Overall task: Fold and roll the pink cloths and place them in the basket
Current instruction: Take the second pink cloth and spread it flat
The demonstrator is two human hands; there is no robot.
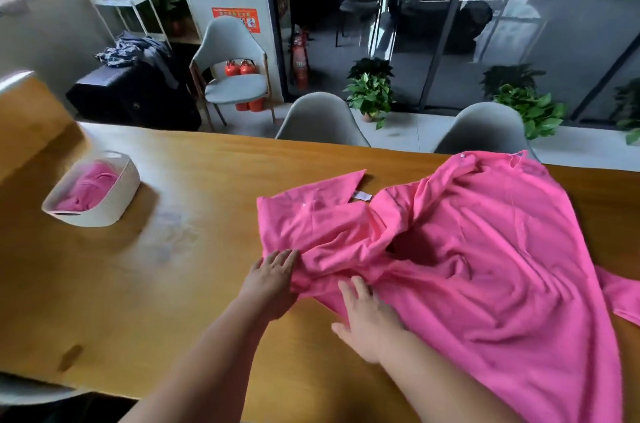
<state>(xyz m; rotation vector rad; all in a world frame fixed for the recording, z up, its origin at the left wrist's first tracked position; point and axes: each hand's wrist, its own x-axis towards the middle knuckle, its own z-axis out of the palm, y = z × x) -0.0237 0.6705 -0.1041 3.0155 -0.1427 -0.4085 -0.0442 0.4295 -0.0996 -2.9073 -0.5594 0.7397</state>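
Observation:
A large pink cloth [485,267] lies rumpled across the right half of the wooden table [156,267], one corner folded toward the far left. My left hand [273,279] lies with straight fingers against the cloth's bunched near-left edge. My right hand [367,317] rests flat on the cloth just to the right, fingers spread and pointing away from me. A white basket [119,197] stands at the table's far left and holds another pink cloth [90,189].
Two grey chairs [322,121] [485,132] are pushed in at the table's far side. Potted plants [372,93] stand on the floor behind them by a glass wall. A third chair [232,76], fire extinguishers and a black suitcase sit at the back left.

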